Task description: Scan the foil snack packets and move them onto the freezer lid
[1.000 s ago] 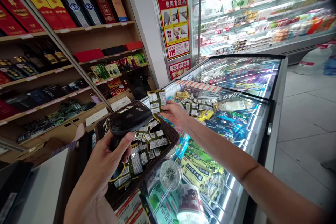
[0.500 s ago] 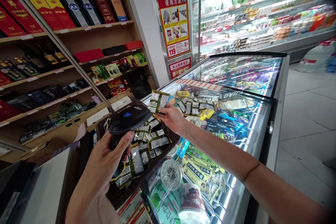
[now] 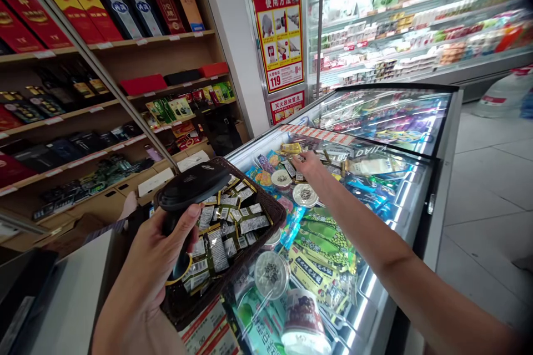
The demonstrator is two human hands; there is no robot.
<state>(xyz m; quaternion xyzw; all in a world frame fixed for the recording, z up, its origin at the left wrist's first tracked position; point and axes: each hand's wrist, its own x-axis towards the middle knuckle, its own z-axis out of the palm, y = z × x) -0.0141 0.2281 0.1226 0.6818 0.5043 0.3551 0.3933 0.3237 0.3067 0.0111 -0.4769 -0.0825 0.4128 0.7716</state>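
A black handheld scanner (image 3: 194,183) sits in the left hand (image 3: 160,255), whose fingers are wrapped around its grip. From the scanner, a dark woven basket (image 3: 272,206) lies at four o'clock, holding loosely heaped gold-edged packets (image 3: 216,249) with printed labels. At three o'clock from the scanner, the right hand (image 3: 310,166) reaches to a pile of similar packets (image 3: 289,167) in the lit chest freezer (image 3: 443,188); its fingertips are partly hidden, so I cannot tell whether they grip one. A clear-lidded tub (image 3: 305,195) is just beside that hand at six o'clock, with green packs (image 3: 327,238) farther out at five to six. Beyond, from the same hand, a red-and-yellow poster (image 3: 277,28) hangs at eleven o'clock, and bright refrigerated shelves (image 3: 416,28) stand at one to two.
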